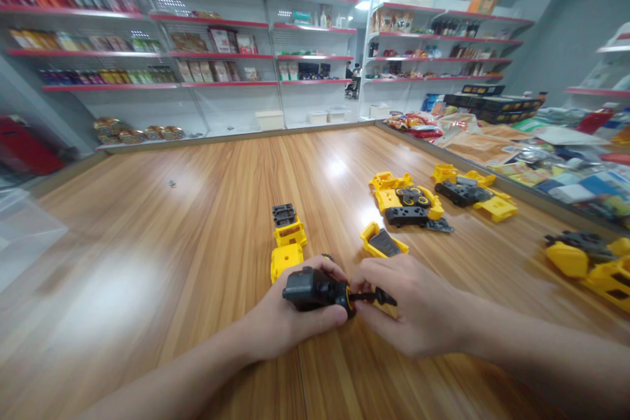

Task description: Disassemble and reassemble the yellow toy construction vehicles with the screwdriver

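My left hand [290, 315] is closed round a dark grey plastic toy part [308, 289] with a yellow-rimmed wheel at its right end. My right hand [413, 308] pinches a thin black rod or screwdriver [367, 296] that points into that wheel; a bit of yellow shows under its fingers. Both hands rest low over the wooden table [197, 243]. Just beyond my left hand lie two small yellow blocks [288, 246] with a black ribbed piece [284, 214] behind them. A yellow tray-like piece [382, 241] lies just beyond my right hand.
More yellow and black toy-vehicle parts lie in piles at middle right [408, 200], further right [472, 191] and at the right edge [590, 266]. Packaged goods [541, 151] cover a neighbouring surface on the right. Shop shelves [221, 46] line the back wall. A tiny dark piece [172, 183] lies far left.
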The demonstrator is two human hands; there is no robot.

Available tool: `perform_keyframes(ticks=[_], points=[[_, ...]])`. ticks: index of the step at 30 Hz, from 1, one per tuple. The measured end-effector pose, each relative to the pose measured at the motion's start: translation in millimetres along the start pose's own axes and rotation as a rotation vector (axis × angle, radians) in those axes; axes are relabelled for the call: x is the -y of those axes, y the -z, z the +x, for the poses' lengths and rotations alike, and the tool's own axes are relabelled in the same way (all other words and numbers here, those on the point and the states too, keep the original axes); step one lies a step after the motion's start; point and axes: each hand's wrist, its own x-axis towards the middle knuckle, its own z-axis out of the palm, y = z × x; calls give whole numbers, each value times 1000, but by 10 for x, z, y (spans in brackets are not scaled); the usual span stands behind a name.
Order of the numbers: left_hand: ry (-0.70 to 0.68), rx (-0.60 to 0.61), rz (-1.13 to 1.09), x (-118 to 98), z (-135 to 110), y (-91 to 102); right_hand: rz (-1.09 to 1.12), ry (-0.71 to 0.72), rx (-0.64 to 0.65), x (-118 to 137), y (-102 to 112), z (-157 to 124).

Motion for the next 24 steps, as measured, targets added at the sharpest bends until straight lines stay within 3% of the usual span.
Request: perform_keyframes(ticks=[24], points=[[21, -4, -74, 11, -10, -16, 9, -27, 11, -16, -7, 0]])
